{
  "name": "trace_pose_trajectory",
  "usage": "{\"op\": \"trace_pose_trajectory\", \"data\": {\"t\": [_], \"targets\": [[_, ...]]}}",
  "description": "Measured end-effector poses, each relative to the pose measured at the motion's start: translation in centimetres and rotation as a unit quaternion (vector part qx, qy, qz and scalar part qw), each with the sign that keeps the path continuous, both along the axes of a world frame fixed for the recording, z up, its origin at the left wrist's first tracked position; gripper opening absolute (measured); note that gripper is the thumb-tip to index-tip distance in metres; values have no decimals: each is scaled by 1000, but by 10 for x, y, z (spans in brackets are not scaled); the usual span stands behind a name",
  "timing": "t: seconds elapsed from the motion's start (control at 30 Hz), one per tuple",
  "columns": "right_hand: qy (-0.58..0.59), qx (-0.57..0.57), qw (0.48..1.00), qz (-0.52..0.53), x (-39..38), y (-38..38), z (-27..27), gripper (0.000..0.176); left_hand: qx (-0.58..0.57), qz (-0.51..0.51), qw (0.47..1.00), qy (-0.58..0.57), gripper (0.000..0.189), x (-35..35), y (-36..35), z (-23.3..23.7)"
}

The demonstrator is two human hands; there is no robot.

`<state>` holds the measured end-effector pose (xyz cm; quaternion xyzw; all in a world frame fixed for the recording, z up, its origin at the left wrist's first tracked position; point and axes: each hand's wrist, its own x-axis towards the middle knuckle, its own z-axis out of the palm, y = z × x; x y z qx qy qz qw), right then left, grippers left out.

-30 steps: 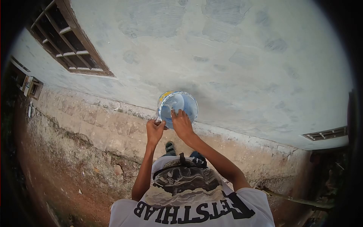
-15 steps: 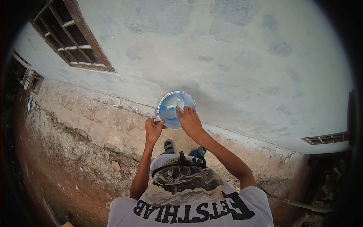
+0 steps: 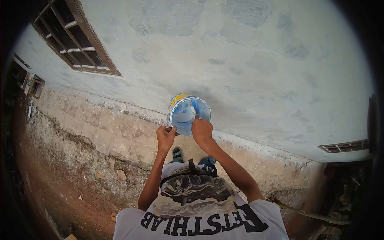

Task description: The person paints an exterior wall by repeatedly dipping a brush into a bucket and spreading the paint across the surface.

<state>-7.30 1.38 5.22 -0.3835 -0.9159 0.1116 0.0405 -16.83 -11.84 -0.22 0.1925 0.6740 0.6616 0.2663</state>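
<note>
My left hand (image 3: 165,136) grips the near left edge of a blue plastic bucket (image 3: 206,107), thumb over the rim. The bucket is tilted so its mouth faces me, and a yellow patch shows on its outer side. Whitish smears coat its rim and inner wall. My right hand (image 3: 202,129) is closed round a putty knife (image 3: 193,110) at the bucket's mouth. The tool's pale end points into the bucket; its handle is hidden in my fist.
A pale wall (image 3: 256,92) with rough grey-white patches rises in front of me. A brown-framed window (image 3: 86,50) is at upper left, and a low vent (image 3: 344,146) at right. I stand on a worn concrete ledge (image 3: 108,128) that drops to rough earth (image 3: 80,188).
The bucket has tipped and moved slightly right, showing more of its yellow side. My right hand has turned and shifted a little right, so the putty knife's pale end now looks narrower.
</note>
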Motion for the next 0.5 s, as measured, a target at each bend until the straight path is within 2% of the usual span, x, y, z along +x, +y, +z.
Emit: {"op": "trace_pose_trajectory", "data": {"t": [0.03, 0.17, 0.23, 0.37, 0.43, 0.5], "targets": [[-1, -51, 999, 1, 1, 0, 3, 31, 1, -1, 1000, 0, 12, 1, 1, -2], [17, -113, 993, -15, 4, -2, 4, 30, 8, 17, 1000, 8, 13, 7, 2, -12], [94, -162, 982, -27, 4, -5, -3, 29, 13, 15, 1000, 5, 12, 9, 1, -13], [111, -223, 967, -52, -1, -7, -21, 29, 35, 9, 999, -4, 12, 10, 0, -11], [180, -263, 947, -46, 0, -9, -24, 29, 46, 15, 999, -16, 13, 9, -2, -15], [206, -281, 936, -48, 4, -9, -21, 28, 5, 14, 1000, -8, 15, 5, -5, -16]]}}
